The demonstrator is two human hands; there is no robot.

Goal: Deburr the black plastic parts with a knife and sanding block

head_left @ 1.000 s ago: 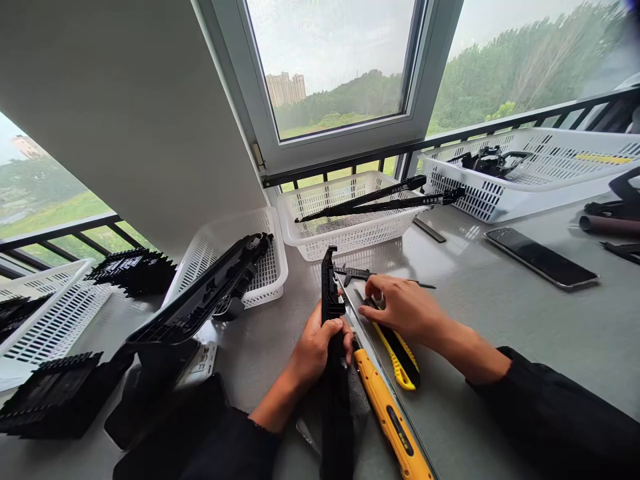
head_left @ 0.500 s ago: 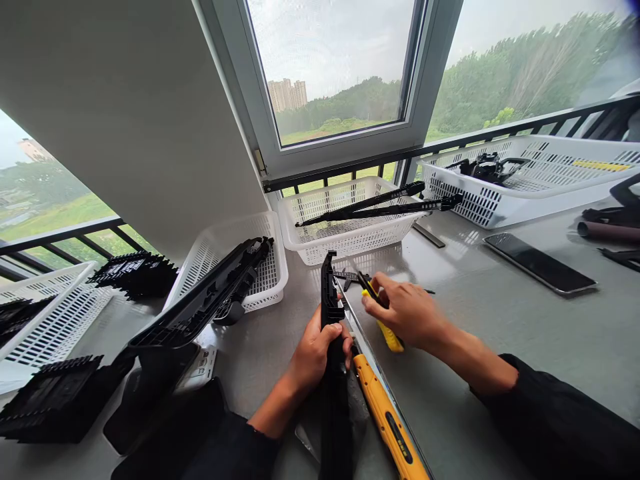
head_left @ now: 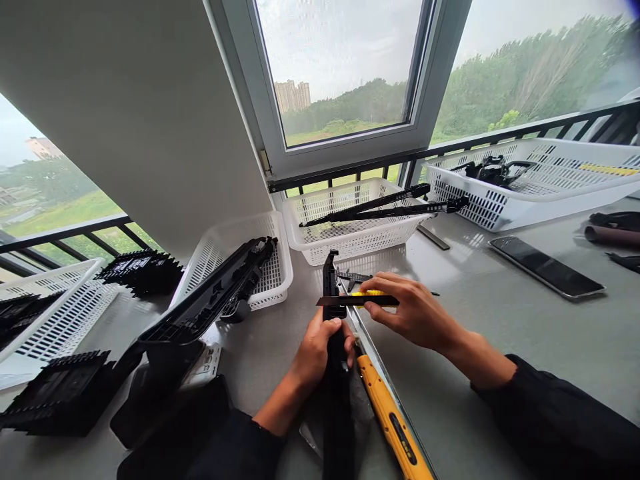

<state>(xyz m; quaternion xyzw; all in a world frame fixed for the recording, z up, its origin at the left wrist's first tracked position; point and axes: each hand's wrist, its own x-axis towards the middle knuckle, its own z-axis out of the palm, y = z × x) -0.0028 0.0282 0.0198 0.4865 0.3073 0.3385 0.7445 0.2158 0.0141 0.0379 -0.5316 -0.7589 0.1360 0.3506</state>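
My left hand (head_left: 316, 350) is wrapped around a long black plastic part (head_left: 337, 393), which stands on end towards the window. A utility knife (head_left: 373, 300) with a yellow body is gripped in my right hand (head_left: 413, 310). Its dark blade lies level across the upper part of the black piece, just above my left thumb; whether it touches cannot be told. Beside the part lies a yellow handheld tool (head_left: 387, 413) with a black panel, along a shiny metal strip (head_left: 367, 340). Behind my hands, a caliper (head_left: 353, 275) rests on the table, partly hidden.
White baskets with black parts stand along the window: one basket (head_left: 350, 250) in the middle, one (head_left: 280, 280) left of it, one (head_left: 505, 207) at right. A phone (head_left: 545, 267) lies at right. Black slatted parts (head_left: 60, 393) sit at left.
My right hand has swung the utility knife from a steep slant beside the black part to level across it. My left hand keeps its grip. The view has shifted slightly.
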